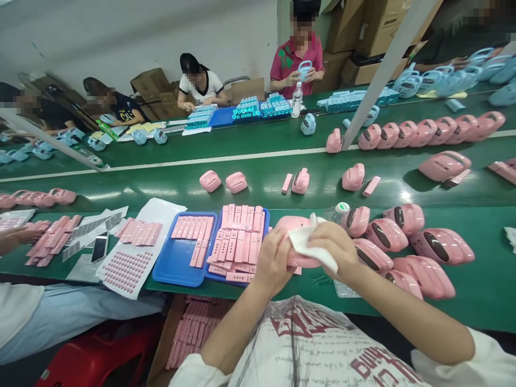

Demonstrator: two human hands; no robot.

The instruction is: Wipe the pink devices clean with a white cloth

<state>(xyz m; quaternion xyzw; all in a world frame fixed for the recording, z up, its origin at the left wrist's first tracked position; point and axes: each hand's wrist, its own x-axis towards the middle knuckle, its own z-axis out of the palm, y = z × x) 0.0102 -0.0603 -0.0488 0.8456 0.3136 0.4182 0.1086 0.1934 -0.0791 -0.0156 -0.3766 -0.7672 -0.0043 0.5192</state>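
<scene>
My left hand (274, 262) grips a rounded pink plastic housing (296, 223) by its left side, just above the table's near edge. A folded white cloth (301, 239) is pinched in my right hand (335, 248) and lies against the top of that housing. Part of the housing is covered by the cloth and my fingers. Left of my hands, a blue tray (266, 215) is stacked with pink rectangular pieces (237, 244). On my right stand several glossy pink housings with dark windows (386, 235).
Another blue tray (171, 269) holds fewer pink pieces. Beside it lies a sheet of round stickers (128, 271). A green conveyor belt (161, 188) carries pink housings and pieces. A capped bottle (342, 209) stands near my right hand. Several co-workers sit across the line; one sits at my left.
</scene>
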